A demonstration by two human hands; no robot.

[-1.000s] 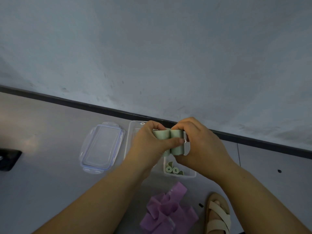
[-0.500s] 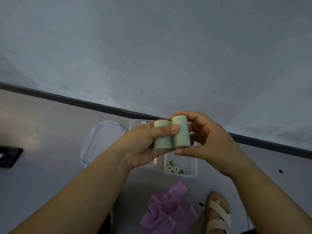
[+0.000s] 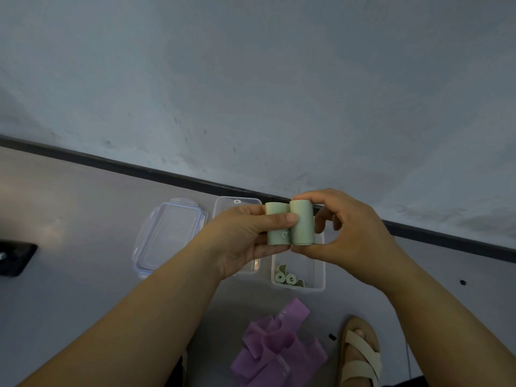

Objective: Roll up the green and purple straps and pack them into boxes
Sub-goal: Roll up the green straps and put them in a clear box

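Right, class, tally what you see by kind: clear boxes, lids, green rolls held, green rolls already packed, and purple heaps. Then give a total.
Clear boxes: 2
Clear lid: 1
Green rolls held: 2
Green rolls packed: 2 visible
Purple strap heap: 1 (straps inside it cannot be counted)
Total: 8

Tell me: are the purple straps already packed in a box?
No, the purple straps lie in a loose unrolled heap beside the clear box holding green rolls.
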